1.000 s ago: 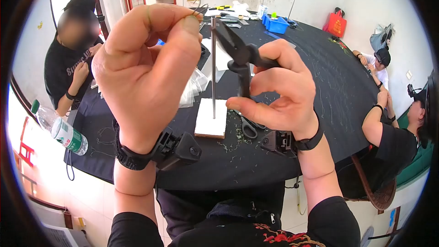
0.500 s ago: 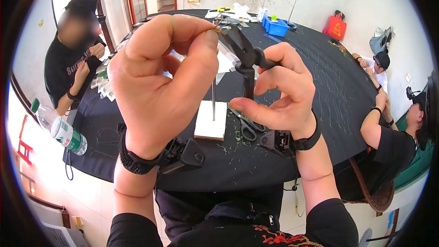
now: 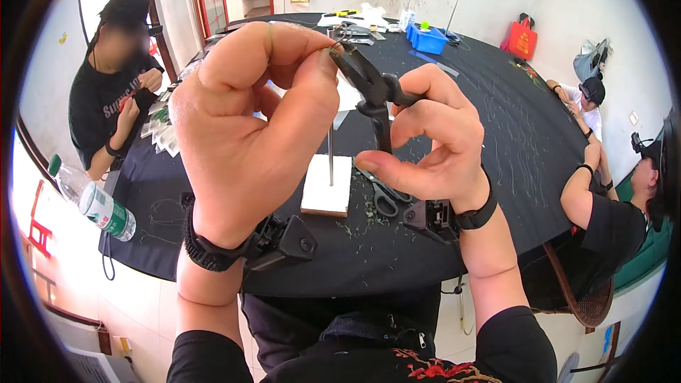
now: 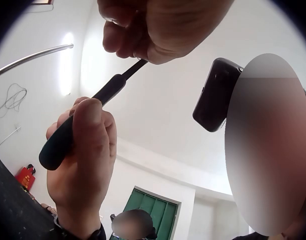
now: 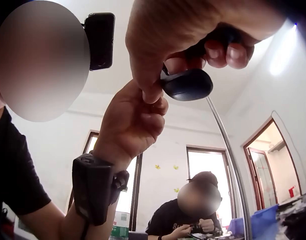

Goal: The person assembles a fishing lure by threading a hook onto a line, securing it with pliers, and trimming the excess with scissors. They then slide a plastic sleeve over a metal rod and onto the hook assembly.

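Note:
Raised over the table, my left hand (image 3: 248, 120) pinches a short, thin dark wire (image 3: 343, 34) between thumb and forefinger. My right hand (image 3: 443, 135) grips black-handled pliers (image 3: 377, 89), the fingers on one handle and the thumb on the other. The pliers' tips are right at the wire by my left fingertips. In the left wrist view the pliers (image 4: 110, 90) slant up to the left hand, which hides their tips. Behind the hands a slim metal rod (image 3: 330, 159) stands upright in a white block (image 3: 316, 195); its top is hidden by the left hand.
Scissors (image 3: 386, 202) lie right of the block among green scraps. A water bottle (image 3: 106, 207) stands at the left, and clear plastic packets (image 3: 162, 131) lie behind the left hand. Farther back is a blue bin (image 3: 427, 41). Several people sit around the black-covered table (image 3: 454, 262).
My left hand has moved right with the wire, until its fingertips met the pliers' tips. The pliers have shifted slightly, and their tips have drawn closer together.

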Available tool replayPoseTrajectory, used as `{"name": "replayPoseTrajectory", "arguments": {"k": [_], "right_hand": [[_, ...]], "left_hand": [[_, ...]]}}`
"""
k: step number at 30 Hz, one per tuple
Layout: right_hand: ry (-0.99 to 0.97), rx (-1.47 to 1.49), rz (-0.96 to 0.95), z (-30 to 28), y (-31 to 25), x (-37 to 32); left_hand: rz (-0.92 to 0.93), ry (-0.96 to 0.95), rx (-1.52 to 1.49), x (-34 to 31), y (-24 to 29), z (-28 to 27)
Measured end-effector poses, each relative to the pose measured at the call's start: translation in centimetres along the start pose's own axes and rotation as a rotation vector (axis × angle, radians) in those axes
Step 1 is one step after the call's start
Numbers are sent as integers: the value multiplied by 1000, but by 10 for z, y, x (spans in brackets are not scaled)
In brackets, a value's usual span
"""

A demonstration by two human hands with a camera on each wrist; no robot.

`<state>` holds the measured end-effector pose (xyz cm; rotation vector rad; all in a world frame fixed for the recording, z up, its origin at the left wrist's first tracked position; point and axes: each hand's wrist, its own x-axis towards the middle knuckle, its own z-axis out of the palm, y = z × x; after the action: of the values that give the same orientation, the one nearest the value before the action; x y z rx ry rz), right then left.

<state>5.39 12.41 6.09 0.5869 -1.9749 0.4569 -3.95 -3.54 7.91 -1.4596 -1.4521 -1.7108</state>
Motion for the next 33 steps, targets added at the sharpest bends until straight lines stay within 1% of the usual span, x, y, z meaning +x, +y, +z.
{"name": "replayPoseTrajectory", "arguments": {"k": [2,5,10,13,15,17,18,20,23,26,27,29,30,31,32,33], "right_hand": [[16,20,26,1,0,0],[24,16,10,0,1,0],[57,-33,-2,2,1,0],[66,-45,-20,0,-5,3],[79,-37,-20,-1,-5,3],[119,-123,-116,-2,-2,3],[118,-120,-116,-2,-2,4],[138,-208,-182,-3,-1,4],[184,-276,-218,-1,-1,3],[187,-314,-244,-2,-1,4],[176,-313,-234,-1,0,1],[176,-249,-220,-1,6,1],[184,-191,-249,-1,5,3],[190,-132,-272,0,2,2],[147,-35,-223,-2,-2,2],[151,-38,-234,-4,-5,4]], "left_hand": [[-5,-3,14,0,0,1],[-18,0,18,0,0,2],[13,-4,78,0,-2,0],[34,-44,53,2,2,-3],[61,-36,43,2,0,-2],[87,-27,36,1,-1,-1],[81,-16,31,0,-1,0],[71,-6,23,-1,-1,2],[57,29,-55,-1,0,5],[-17,51,-156,-2,-2,7],[-30,52,-161,-4,-5,7],[17,70,-180,-1,-10,8],[-86,128,-115,1,-5,10],[-77,130,-114,5,-8,9],[-123,161,-171,9,-14,7],[-162,190,-230,13,-19,5]]}}
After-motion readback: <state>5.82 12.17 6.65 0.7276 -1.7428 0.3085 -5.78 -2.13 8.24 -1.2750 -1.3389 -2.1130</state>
